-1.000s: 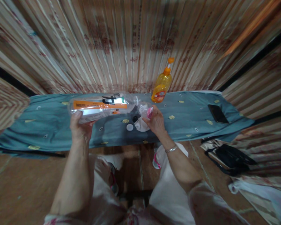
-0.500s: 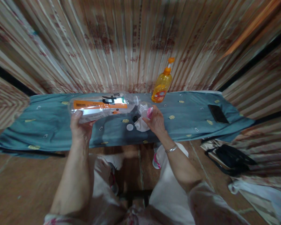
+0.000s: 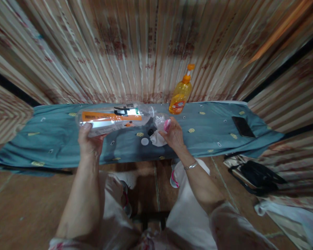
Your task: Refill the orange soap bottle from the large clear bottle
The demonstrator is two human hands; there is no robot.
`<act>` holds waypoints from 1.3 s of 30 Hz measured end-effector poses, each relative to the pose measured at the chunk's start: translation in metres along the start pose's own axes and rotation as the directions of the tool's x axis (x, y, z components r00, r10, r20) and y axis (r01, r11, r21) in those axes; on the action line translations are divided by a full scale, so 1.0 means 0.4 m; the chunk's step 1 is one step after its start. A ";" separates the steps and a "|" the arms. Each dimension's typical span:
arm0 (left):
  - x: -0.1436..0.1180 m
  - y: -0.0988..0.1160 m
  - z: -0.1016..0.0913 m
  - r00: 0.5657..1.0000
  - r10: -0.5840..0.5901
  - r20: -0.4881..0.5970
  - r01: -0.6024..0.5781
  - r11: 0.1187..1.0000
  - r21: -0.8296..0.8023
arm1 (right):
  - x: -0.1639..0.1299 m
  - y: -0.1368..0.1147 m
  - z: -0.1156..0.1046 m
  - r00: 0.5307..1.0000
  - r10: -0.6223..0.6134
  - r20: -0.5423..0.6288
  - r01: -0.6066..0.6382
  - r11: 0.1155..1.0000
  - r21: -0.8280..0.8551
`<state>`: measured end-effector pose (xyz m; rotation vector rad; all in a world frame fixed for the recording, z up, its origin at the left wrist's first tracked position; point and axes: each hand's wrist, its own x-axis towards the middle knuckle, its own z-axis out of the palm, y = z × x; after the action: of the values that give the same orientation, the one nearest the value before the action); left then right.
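My left hand (image 3: 90,139) grips the base end of a large clear plastic bottle (image 3: 114,119) with an orange and white label. The bottle lies nearly level above the table, its neck pointing right. My right hand (image 3: 173,133) is closed around a small clear plastic container (image 3: 160,121) with a pink part near the fingers. The large bottle's mouth is close to this container; whether they touch I cannot tell. Below them are a white crumpled thing (image 3: 158,139), a small black round thing (image 3: 150,132) and a white round lid (image 3: 144,141).
A yellow-orange pump bottle (image 3: 180,95) stands at the back of the table, which has a teal patterned cloth (image 3: 206,128). On the right lies a black phone (image 3: 242,126). A black bag (image 3: 258,173) is beside the table, low on the right. A pleated curtain (image 3: 135,52) hangs behind.
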<state>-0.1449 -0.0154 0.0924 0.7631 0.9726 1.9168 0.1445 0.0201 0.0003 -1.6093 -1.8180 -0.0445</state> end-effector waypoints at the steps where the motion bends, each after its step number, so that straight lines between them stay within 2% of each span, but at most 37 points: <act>1: 0.000 0.000 0.000 1.000 -0.001 -0.003 0.001 1.000 0.005 | 0.000 0.001 0.000 1.000 0.001 0.000 -0.001 1.000 0.000; 25: -0.001 0.002 0.000 1.000 0.002 0.003 -0.002 0.999 0.053 | -0.003 0.000 0.005 1.000 -0.002 -0.008 0.001 1.000 -0.016; 39: -0.011 0.014 0.012 1.000 0.003 0.004 -0.003 1.000 0.026 | -0.003 -0.002 -0.002 1.000 -0.001 0.020 0.001 1.000 0.006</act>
<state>-0.1413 -0.0197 0.0989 0.7839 0.9962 1.9081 0.1440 0.0186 0.0007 -1.6095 -1.8322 -0.0235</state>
